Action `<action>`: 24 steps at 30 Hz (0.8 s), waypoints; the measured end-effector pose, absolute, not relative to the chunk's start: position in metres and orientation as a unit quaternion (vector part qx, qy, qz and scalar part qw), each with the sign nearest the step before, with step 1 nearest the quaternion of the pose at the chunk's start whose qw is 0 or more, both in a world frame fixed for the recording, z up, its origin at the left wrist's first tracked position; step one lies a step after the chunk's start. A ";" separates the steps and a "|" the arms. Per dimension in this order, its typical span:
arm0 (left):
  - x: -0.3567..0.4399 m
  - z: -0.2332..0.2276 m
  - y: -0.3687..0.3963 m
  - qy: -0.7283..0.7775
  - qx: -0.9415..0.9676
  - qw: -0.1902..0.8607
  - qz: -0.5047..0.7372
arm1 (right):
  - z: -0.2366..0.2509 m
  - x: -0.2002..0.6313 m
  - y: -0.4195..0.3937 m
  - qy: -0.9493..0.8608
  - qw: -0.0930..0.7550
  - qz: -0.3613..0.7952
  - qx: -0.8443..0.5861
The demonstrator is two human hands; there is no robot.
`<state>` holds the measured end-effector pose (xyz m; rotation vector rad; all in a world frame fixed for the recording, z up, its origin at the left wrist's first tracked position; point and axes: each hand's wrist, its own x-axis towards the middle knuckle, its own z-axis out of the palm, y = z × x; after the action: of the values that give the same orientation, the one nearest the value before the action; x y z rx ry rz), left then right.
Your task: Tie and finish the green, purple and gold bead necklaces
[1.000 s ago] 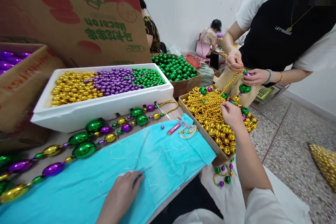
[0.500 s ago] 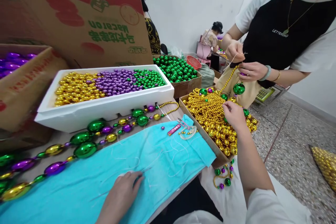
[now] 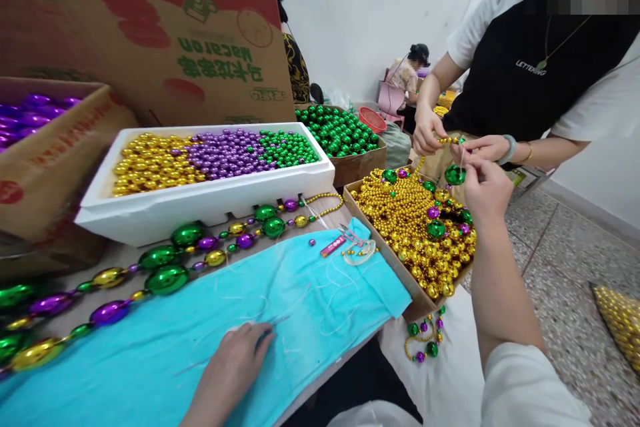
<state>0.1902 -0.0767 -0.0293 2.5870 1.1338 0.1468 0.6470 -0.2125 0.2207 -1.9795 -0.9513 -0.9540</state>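
Turquoise cloth (image 3: 320, 300), white foam tray (image 3: 210, 197) of gold, purple, green beads (image 3: 220, 155), gold bead box (image 3: 400, 267)

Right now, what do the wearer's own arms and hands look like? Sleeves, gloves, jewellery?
Both hands are bare: no gloves, rings or watch visible. The left hand and its forearm show no sleeve in frame. The right hand leads to a bare forearm, with a white sleeve starting near the elbow.

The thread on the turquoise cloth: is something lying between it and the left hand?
No. The left hand rests flat on the turquoise cloth, its fingertips right at the thin white thread. Nothing visible lies between them; the scissors lie farther off.
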 end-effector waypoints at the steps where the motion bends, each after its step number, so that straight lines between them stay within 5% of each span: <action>1: 0.190 -0.030 -0.077 0.397 0.903 0.157 0.054 | 0.226 0.649 -0.212 -0.366 0.349 -0.392 -0.768; 7: 0.193 -0.027 -0.078 0.402 0.901 0.151 0.066 | 0.248 0.642 -0.209 -0.416 0.246 -0.470 -0.739; 15: 0.195 -0.026 -0.079 0.401 0.902 0.150 0.057 | 0.251 0.633 -0.196 -0.470 0.093 -0.411 -0.776; 24: 0.209 -0.017 -0.079 0.412 0.903 0.113 0.039 | 0.282 0.639 -0.203 -0.467 0.086 -0.343 -0.810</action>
<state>0.2091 -0.0790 -0.0166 2.6508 1.2081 0.1146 0.6393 -0.2026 0.2823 -2.4146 -1.3908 -1.0234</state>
